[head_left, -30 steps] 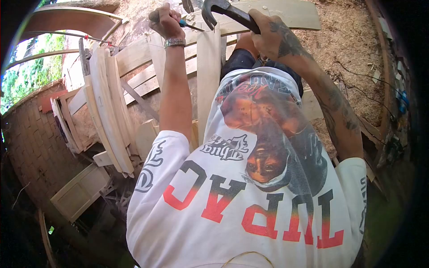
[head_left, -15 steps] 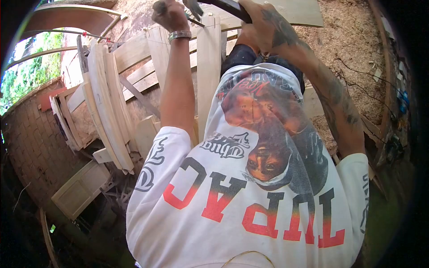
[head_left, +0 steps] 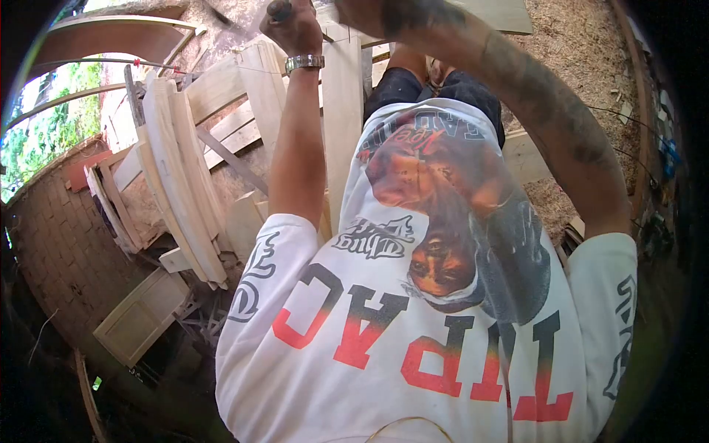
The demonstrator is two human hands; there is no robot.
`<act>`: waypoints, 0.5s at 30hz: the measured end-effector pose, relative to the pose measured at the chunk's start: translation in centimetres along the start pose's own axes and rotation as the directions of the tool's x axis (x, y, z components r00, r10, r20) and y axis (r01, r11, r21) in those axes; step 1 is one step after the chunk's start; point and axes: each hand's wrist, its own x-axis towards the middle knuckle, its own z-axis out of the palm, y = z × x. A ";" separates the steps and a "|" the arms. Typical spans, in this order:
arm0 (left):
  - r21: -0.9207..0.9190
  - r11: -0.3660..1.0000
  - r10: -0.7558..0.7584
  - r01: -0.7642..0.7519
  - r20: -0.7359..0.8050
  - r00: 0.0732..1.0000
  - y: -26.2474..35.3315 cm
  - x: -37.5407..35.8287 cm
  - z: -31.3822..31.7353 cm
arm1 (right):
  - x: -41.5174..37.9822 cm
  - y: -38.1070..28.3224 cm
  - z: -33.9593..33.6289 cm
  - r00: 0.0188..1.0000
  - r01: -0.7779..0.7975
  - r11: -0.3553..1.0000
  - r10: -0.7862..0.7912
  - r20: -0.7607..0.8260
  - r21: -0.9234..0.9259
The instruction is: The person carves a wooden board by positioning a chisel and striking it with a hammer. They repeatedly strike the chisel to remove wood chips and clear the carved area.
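My left hand (head_left: 294,28), with a metal-banded watch (head_left: 304,63) on its wrist, is closed round a dark tool whose rounded end (head_left: 279,9) shows. A thin dark tip sticks out beside it over a pale board (head_left: 343,103). My right hand (head_left: 363,16) is blurred at the top edge, close to the left one. Its fingers look closed on a dark tool, mostly out of frame. A dark blurred piece (head_left: 219,16) shows left of my left hand; what it belongs to is unclear.
Pale planks (head_left: 177,162) lie stacked on the left. A panelled wooden piece (head_left: 140,316) rests lower left by a brick surface (head_left: 55,244). Wood shavings (head_left: 569,66) cover the ground at the right. A curved wooden piece (head_left: 111,44) is at the upper left.
My right hand has moved left and up, closer to my left hand, and its dark tool has largely left view. My left hand has shifted slightly; the right forearm now reaches across the top.
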 end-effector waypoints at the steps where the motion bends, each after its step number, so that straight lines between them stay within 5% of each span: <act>1: 0.092 0.968 0.234 -0.232 -0.015 0.972 -2.0 1.5 0.0 | -2.1 0.2 1.1 0.968 -0.121 0.991 0.131 0.212 -0.061; 3: 0.329 0.716 0.662 -0.615 -0.042 0.749 -6.0 4.5 0.1 | -3.0 0.2 -0.2 0.785 -0.383 0.919 0.377 0.491 -0.093; 7: -0.101 0.990 0.093 -0.097 -0.046 0.995 -6.5 4.8 -3.4 | -3.8 -1.1 -2.7 0.794 -0.500 0.865 0.439 0.421 0.042; 8: -0.203 0.978 -0.054 0.051 -0.008 0.999 -6.6 4.9 -4.1 | -4.0 -1.3 -3.3 0.785 -0.547 0.835 0.484 0.387 0.066; 10: -0.435 0.883 -0.328 0.177 -0.301 0.895 -1.5 5.7 -3.7 | -4.4 -2.9 -6.0 0.747 -0.599 0.797 0.526 0.406 0.069; 15: -0.386 0.908 -0.205 0.162 -0.072 0.976 -1.5 5.0 -3.8 | -10.2 1.0 -3.8 0.769 -0.587 0.810 0.557 0.315 0.001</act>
